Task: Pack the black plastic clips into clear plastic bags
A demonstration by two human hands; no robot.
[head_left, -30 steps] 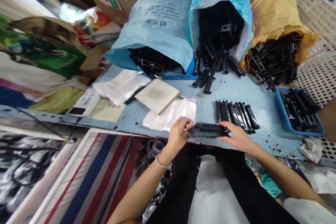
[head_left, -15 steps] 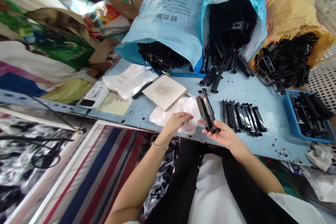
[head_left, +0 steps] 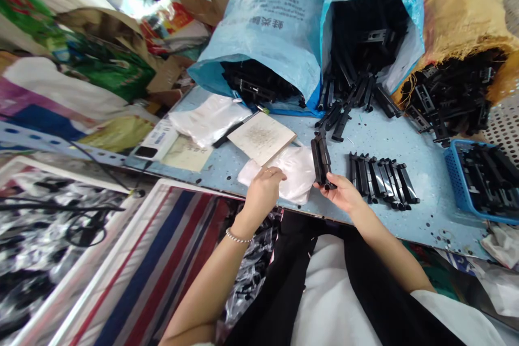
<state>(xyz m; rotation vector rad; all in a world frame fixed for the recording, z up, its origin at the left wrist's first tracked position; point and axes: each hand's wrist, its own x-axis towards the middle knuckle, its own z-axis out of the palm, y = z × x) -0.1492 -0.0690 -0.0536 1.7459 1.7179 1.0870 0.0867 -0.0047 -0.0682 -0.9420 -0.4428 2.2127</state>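
While my right hand grips the black parts by their near ends, thumb along one side and fingers beneath, my left hand is bent narrow over the plastic film; whether its fingertips pinch any film, I cannot tell. I place everything by the square board: the film lies on its near side, partly under it, and the held parts are to its right and a little nearer me, long sides together, far ends pointing away. The row of similar pieces lies farther to the board's right, with the blue basket beyond that.

Since I grip only one end, I judge the far ends could splay; a firm, even squeeze would hold them flush. For my left hand, a light rub of thumb against finger should part one layer of film from the rest. The board probably helps weigh the film down, so I'd best not nudge it. A hard corner might also snag the film, so I'd bring the parts near it gently.
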